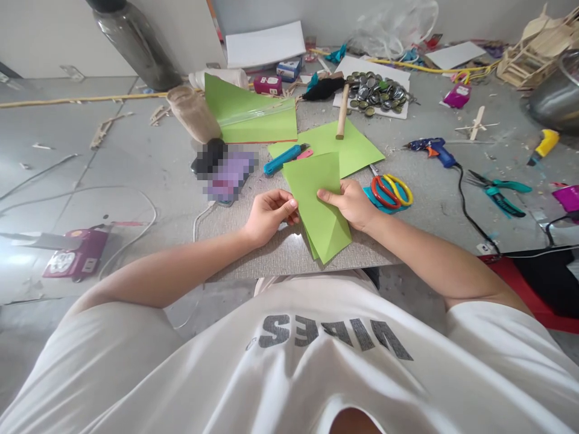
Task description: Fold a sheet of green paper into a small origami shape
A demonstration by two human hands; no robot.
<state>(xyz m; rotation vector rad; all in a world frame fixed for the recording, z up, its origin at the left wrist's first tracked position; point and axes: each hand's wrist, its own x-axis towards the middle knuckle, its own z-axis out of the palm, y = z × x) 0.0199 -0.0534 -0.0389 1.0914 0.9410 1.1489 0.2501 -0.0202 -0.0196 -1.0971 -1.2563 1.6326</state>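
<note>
A folded green paper [319,202] lies on a grey board [280,247] in front of me, tapering to a point near my body. My left hand [268,215] pinches its left edge with thumb and fingertips. My right hand [350,202] presses on its right side, thumb on top. Beyond it lies a flat green sheet [357,150], with a blue utility knife [283,160] at that sheet's left edge. Another folded green sheet [253,111] lies farther back.
Scissors with red and yellow handles [391,190] lie right of my right hand. A blue glue gun [434,150] with a black cord, teal pliers [500,193], a pile of bottle caps [377,90], a wooden hammer [342,111] and a dark bottle [136,42] surround the board.
</note>
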